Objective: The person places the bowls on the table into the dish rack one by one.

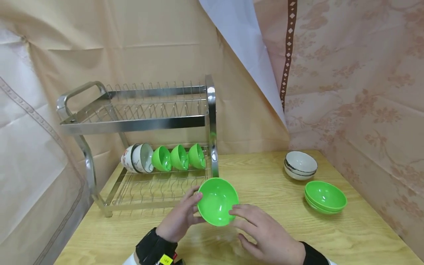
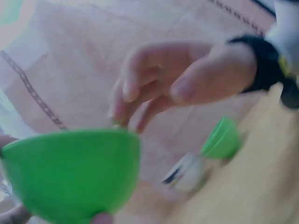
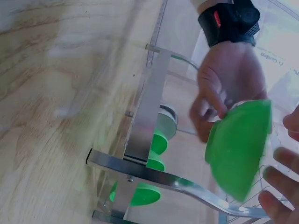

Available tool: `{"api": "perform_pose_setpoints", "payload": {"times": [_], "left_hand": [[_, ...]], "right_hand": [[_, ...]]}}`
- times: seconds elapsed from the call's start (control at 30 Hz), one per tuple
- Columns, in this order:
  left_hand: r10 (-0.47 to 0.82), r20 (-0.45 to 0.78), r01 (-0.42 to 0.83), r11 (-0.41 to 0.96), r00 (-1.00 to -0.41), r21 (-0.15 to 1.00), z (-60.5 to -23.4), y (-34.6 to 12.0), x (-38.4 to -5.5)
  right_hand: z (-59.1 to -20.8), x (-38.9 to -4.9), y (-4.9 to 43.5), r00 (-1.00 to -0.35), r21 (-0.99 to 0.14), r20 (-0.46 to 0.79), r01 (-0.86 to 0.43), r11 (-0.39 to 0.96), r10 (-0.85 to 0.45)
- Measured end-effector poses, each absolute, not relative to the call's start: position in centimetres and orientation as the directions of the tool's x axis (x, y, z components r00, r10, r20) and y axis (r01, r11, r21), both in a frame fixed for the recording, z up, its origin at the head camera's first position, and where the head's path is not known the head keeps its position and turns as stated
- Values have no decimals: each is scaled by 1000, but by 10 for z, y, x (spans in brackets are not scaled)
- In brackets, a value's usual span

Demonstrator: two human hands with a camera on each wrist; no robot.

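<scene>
Beige cloth (image 1: 159, 33) is hung behind a wooden table (image 1: 258, 180), with pink floral cloth (image 1: 364, 73) draped along the right side. At the left, a two-tier metal rack (image 1: 132, 127) is stood on the table; along the back of its lower tier two white bowls (image 1: 144, 158) are set on edge, followed by three green cups (image 1: 179, 157) in a row. Just in front of the rack's right end, a green bowl (image 1: 217, 202) is held above the table by the left hand (image 1: 179, 221), its hollow turned toward the head camera. The bowl's left side is gripped, the thumb being laid at the rim and the fingers curved round the outside. Near the bowl's right rim the right hand (image 1: 265, 232) is held with its fingers spread and slightly bent; nothing is grasped by it, and whether the rim is touched cannot be told. Farther right, white nested bowls (image 1: 300, 163) are placed toward the back of the table, and green nested bowls (image 1: 326, 197) are seen just beside them, nearer the front
</scene>
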State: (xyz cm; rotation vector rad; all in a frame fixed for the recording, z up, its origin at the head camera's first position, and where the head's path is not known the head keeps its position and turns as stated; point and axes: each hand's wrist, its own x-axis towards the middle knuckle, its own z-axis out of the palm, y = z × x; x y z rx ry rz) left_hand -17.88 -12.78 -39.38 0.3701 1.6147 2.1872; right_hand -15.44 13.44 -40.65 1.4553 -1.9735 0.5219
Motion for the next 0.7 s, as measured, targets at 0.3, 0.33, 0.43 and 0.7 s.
{"api": "perform_pose_setpoints", "payload": {"times": [0.3,0.33,0.43,0.7], "left_hand": [[4,117,116,-92,-993,989,-373,-159,-188],[-20,121,122,-62,-992,991,-373,-161,-190],[-59,126,125,22,-990,992,-378,-164,-197],[-121,116,82,254,-986,964,-399,-160,-224]], "right_hand": [[-423,-158,128,-402,-51,580,-886,461,-709],[-425,-158,126,-420,-56,557,-879,473,-716],[-430,-161,118,-435,-55,515,-877,477,-739],[-432,-167,92,-433,-71,463,-888,454,-774]]}}
